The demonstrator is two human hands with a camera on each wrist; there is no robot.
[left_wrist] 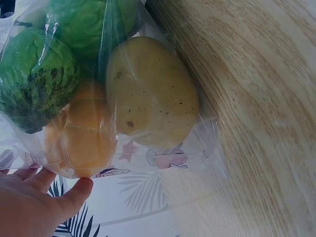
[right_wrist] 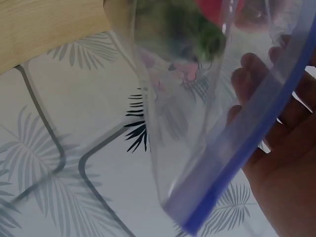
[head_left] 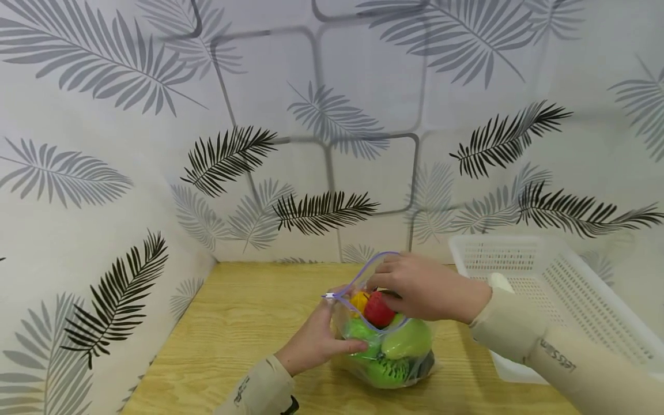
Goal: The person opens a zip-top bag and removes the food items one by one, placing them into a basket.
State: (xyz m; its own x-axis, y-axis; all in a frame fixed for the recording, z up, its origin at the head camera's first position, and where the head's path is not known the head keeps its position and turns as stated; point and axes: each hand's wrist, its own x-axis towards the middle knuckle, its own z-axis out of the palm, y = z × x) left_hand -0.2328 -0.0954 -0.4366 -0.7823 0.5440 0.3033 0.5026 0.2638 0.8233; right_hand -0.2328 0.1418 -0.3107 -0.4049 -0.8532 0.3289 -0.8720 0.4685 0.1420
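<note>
A clear zip bag (head_left: 363,363) with a purple zip strip stands on the table, its mouth spread, full of fruit and vegetables. My left hand (head_left: 324,340) grips the bag's left side, thumb over the front. Through the plastic in the left wrist view show a potato (left_wrist: 153,94), an orange ridged piece (left_wrist: 89,133) and a dark-speckled green one (left_wrist: 37,79). My right hand (head_left: 420,285) reaches into the mouth from the right, above a red fruit (head_left: 380,310). Its loosely bent fingers (right_wrist: 247,81) show through the film beside the zip strip (right_wrist: 247,173).
A white perforated basket (head_left: 565,276) stands to the right on the wooden table (head_left: 233,323), partly behind the right forearm. A pale rounded object (head_left: 500,282) shows inside it, near the wrist. Leaf-patterned sheeting (head_left: 363,173) hangs behind the table.
</note>
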